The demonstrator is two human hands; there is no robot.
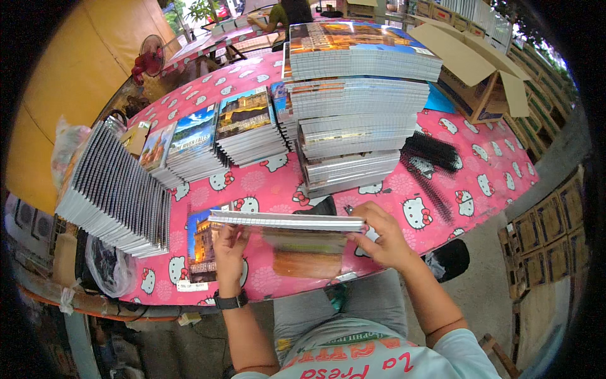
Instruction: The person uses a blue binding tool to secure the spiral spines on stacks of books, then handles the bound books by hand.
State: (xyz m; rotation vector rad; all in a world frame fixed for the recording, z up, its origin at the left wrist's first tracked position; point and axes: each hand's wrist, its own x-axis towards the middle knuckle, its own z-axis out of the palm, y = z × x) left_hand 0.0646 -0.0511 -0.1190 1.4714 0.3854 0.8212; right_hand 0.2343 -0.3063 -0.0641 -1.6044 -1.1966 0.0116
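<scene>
My left hand (230, 256), with a dark watch on its wrist, grips the left end of a thin stack of notebook pages (284, 220). My right hand (382, 239) pinches its right end between thumb and fingers. The stack is held nearly edge-on above the near part of the table. Below it shows a blurred green and brown picture (308, 256); whether this belongs to the stack or lies on the table I cannot tell. A notebook cover with a lit castle tower (201, 243) lies beside and partly behind my left hand.
A tall pile of notebooks (360, 95) stands just beyond my hands. Coil-bound notebooks (117, 189) lean in a stack at left; shorter piles (246, 126) stand behind. Black binding coils (432, 153) lie right, near an open carton (480, 69). A person (278, 18) sits far back.
</scene>
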